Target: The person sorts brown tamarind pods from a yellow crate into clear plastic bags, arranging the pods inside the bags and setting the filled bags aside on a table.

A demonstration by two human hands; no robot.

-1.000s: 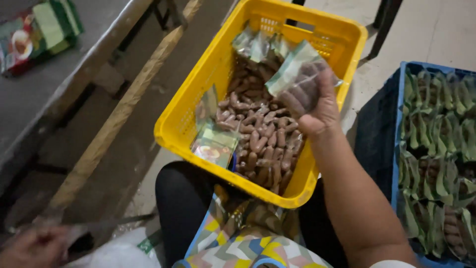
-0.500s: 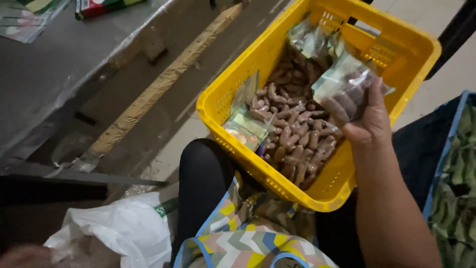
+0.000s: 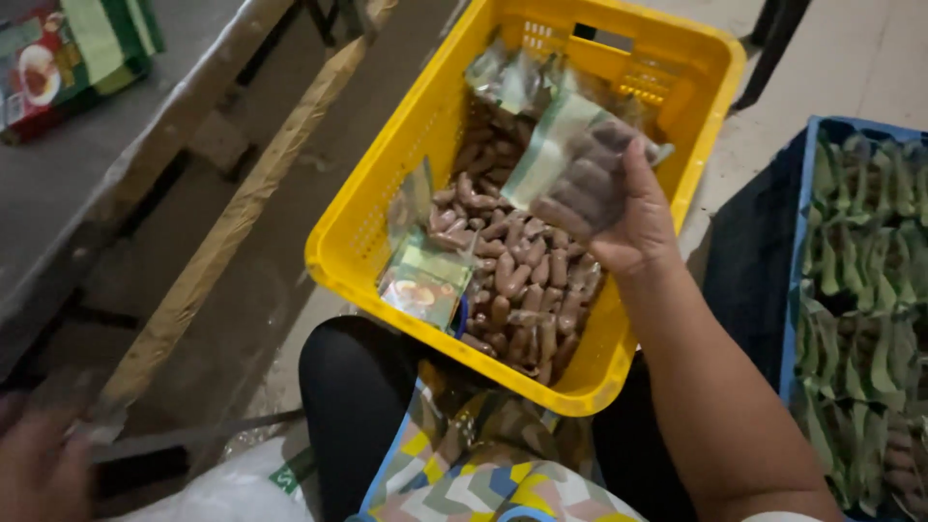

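Your right hand (image 3: 628,217) grips a filled clear packet (image 3: 575,174) over the yellow crate (image 3: 367,232). Many loose brown sausages (image 3: 522,280) remain unpacked; blue crate (image 3: 802,280) holds finished packets. Left hand (image 3: 39,469) blurred, grip unclear.

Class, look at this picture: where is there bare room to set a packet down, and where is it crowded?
Bare patches: the grey tabletop right of the coloured packets, and the pale floor between the yellow crate and blue crate. Crowded: both crates, the yellow under the right hand holding a filled bag.
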